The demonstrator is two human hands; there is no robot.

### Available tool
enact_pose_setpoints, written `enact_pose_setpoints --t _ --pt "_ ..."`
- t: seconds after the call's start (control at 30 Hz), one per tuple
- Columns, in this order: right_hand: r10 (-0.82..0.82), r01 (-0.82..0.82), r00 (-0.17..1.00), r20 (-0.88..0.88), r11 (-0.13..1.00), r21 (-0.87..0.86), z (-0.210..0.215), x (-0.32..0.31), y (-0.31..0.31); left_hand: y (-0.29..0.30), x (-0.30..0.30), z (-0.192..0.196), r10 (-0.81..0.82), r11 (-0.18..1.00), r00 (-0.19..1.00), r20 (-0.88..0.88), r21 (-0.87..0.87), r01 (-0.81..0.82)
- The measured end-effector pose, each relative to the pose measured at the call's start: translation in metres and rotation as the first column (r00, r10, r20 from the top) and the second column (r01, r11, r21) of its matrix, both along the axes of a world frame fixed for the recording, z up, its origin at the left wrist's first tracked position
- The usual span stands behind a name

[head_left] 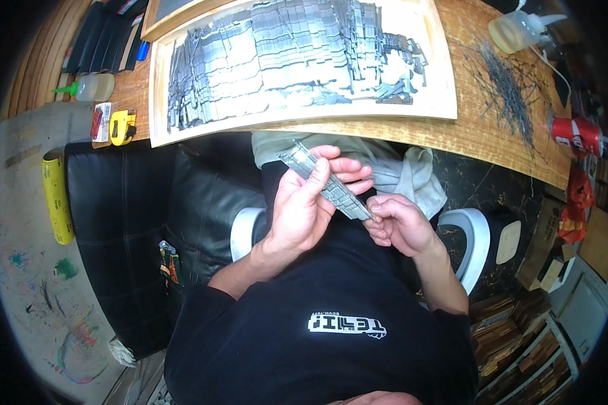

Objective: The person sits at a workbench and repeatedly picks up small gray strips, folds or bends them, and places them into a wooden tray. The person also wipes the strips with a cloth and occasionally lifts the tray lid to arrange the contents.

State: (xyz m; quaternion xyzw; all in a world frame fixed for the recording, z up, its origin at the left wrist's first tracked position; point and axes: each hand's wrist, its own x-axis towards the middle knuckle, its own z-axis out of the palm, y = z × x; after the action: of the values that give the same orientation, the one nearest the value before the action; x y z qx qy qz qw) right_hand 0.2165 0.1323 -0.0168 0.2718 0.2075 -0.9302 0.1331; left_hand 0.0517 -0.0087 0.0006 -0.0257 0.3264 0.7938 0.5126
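My left hand (298,206) is closed around a narrow bundle of thin dark grey strips (345,200), its thumb lying across the top. The bundle slants from upper left to lower right in front of my body. At its lower right end my right hand (404,224) is closed, thumb and fingers pinching the tip of the bundle. Just beyond my hands, a shallow wooden tray (447,81) rests on the table, filled with rows of similar dark strips (284,50). Strong light washes out part of the rows.
Thin dark slivers (510,94) lie piled on the wooden table (466,138) at right, near a squeeze bottle (517,32) and a red can (574,135). At left are a yellow tape measure (122,127) and a green-tipped bottle (93,88). A black couch (118,229) stands at my left.
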Motion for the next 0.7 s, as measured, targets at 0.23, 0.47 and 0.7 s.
enact_pose_setpoints --t 0.23,0.47,0.7 --pt "-0.075 0.157 0.987 -0.144 0.663 0.732 0.013 -0.006 -0.009 -0.008 -0.007 -0.01 -0.04 0.998 0.997 0.062 0.04 0.038" --pt "0.253 0.179 0.922 -0.293 0.392 0.903 0.027 -0.009 0.009 -0.005 -0.015 -0.004 -0.133 0.991 0.978 0.164 0.036 0.129" --pt "0.333 0.209 0.902 -0.275 0.219 0.953 0.032 -0.009 0.007 0.0 -0.02 0.002 -0.199 0.978 0.936 0.289 0.117 0.172"
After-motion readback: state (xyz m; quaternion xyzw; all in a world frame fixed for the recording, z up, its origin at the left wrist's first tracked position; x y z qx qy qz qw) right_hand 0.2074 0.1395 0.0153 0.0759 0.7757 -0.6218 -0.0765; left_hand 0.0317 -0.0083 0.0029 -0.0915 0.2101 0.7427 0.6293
